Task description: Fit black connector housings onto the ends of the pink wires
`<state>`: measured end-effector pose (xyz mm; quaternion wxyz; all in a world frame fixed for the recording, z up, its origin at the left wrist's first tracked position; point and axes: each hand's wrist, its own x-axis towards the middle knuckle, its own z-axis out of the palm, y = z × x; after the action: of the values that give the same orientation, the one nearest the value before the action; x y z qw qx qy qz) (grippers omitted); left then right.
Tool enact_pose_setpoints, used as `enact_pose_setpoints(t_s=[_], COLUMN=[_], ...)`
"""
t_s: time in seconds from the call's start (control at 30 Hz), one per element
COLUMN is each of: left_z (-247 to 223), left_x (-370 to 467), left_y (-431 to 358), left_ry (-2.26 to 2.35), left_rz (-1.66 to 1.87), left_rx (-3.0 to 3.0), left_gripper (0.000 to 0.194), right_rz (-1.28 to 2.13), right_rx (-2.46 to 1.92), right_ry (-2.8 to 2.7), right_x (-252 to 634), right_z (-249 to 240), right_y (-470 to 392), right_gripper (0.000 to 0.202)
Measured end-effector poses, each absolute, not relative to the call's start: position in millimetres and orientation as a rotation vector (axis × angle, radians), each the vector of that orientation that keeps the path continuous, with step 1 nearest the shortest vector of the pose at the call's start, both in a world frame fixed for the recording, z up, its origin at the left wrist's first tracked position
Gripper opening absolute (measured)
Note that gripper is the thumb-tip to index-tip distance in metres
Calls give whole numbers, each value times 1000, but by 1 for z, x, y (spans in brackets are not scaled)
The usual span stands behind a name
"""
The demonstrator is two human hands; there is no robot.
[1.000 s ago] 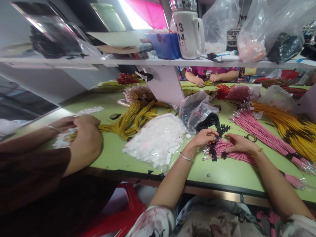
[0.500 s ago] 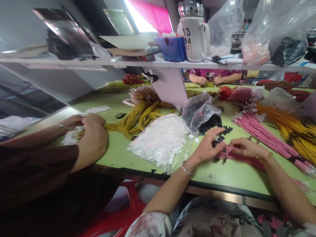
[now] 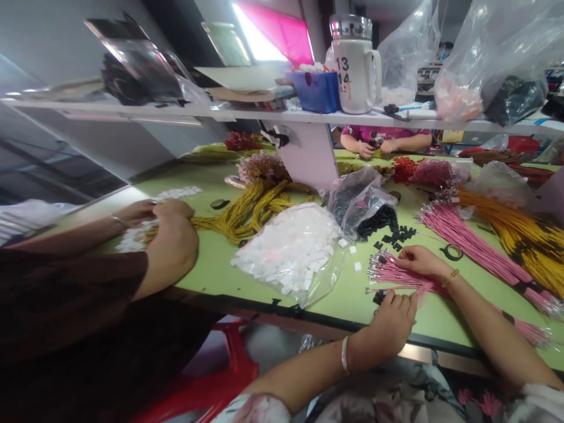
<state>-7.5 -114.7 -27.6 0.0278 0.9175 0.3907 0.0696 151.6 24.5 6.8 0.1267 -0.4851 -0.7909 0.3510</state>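
My left hand, with a silver bangle at the wrist, is closed near the table's front edge, its fingers pinching some pink wires. Just above it, my right hand lies over the bundle of pink wires with curled fingers; what its fingertips grip is too small to make out. The metal-tipped wire ends fan out to the left of both hands. Small black connector pieces lie scattered behind the bundle, and a few white pieces lie to its left.
A clear bag of white pieces lies left of my hands. Black tape roll, more pink wires and yellow wires are on the right. A co-worker's hands work at left. A shelf crosses behind, holding a mug.
My left hand has come down toward the front edge and closed from a spread pose. My right hand has shifted slightly left and up, and the metal-tipped wire ends are now uncovered.
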Motion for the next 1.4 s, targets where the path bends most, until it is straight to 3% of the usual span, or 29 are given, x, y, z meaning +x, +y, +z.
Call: enact_pose_setpoints(t_s=[0.13,0.27,0.43,0.63,0.8,0.93,1.1,1.23,1.4], left_z=[-23,-24,-23,-12,-19,-20,-14,-25,-38], left_x=[-14,-20,-16,-6,-7,-14,-32,-42,-46], left_y=[-108,-95,-92,-94,-91,-69,8,63,76], left_ry=[1233,1438,1536,1342,1142,1106,1596,1789,1830], left_rz=[366,555,392,234,196,431,755,561,508], left_rx=[2725,2624,2713,2961,2920,2672,2244,2135,2121], left_gripper=[56,63,45,36,35,36,28,23,18], right_rz=[1154,877,755,690,1001,1277,1334,1226,1164], right_rx=[-1368,-1387,-1404,-1489,-1402,-1233,-1143,-1164,-1212], right_ry=[-2356,-2570,-2610,-2083,-1627,-1547,-1614,-1651,-1624], right_x=[154,154,151,162,179,180,162,147,142], right_z=[0,2,-7,-24,-6,11,14,8,0], right_y=[27,23,23,44,57,58,59,59,58], right_gripper=[25,29,26,40,37,36,34,24,15])
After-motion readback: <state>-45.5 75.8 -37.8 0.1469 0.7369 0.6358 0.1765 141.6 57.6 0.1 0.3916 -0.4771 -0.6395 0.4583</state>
